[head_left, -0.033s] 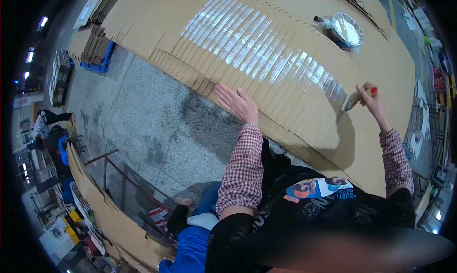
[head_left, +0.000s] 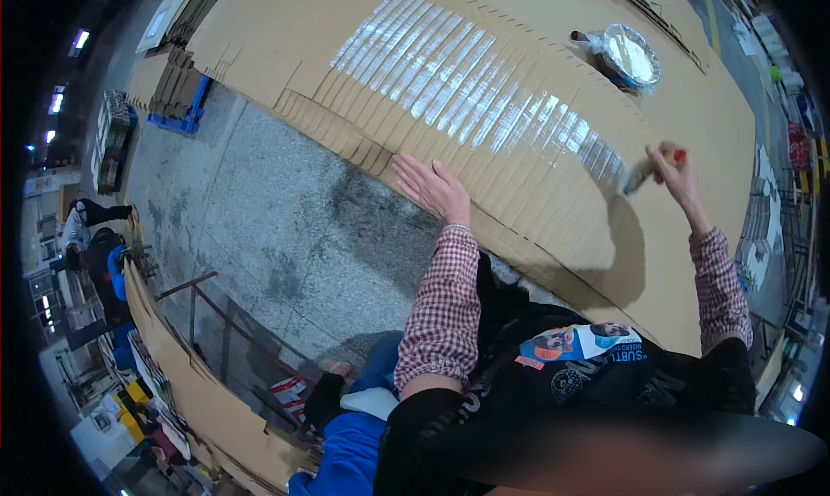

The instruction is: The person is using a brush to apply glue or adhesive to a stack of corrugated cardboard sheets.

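Observation:
My right hand is closed round a brush, smeared by motion, with a red spot near the top of its handle. The bristle end is over the right end of a row of overlapping brown cardboard sheets, fanned out in narrow steps. A shiny, whitish wet band runs along these steps. My left hand, palm down with fingers stretched, is at the sheets' near edge and holds nothing. Farther back at the right, a round tub lined with clear plastic contains something white.
Beside the tub a dark brown handle-like end sticks out. Flat cardboard is stacked on a blue pallet at the far left. A rusty metal rail stands behind me at the left. Two people are at the left edge.
The brush and my right hand have shifted very slightly, and the brush is more blurred. My left hand has barely moved.

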The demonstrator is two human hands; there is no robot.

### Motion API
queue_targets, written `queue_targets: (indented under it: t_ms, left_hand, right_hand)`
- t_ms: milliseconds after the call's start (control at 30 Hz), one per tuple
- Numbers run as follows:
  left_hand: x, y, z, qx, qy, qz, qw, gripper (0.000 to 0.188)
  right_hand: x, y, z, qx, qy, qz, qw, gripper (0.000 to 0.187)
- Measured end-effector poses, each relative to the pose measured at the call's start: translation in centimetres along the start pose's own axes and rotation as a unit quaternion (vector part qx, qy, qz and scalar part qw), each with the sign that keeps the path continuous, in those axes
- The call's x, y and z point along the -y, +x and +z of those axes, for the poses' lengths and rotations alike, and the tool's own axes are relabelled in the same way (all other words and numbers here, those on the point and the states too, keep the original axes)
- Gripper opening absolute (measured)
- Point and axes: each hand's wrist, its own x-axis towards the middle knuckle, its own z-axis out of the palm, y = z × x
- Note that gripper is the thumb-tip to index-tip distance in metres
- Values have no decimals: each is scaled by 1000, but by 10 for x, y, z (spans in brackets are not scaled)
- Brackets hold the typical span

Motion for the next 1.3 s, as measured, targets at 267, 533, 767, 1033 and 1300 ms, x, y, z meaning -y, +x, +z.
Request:
queue_targets:
  t_ms: [267,533,767,1033,1300]
  left_hand:
    - [1,-4,-4,28,36,0,999,61]
    - [1,-5,0,0,44,9,999,60]
    - [-2,-3,-4,23,39,-5,999,60]
    - [2,-1,-4,4,25,5,1000,59]
    - [0,0,-5,14,20,0,1000,60]
  right_hand:
    - [60,136,104,25,193,-165,967,29]
    - [-62,11,-14,0,16,55,998,31]
    - [7,40,-14,-2,75,-21,997,28]
    - [102,197,148,77,156,-159,972,32]
    - [25,110,42,100,-26,0,995,38]
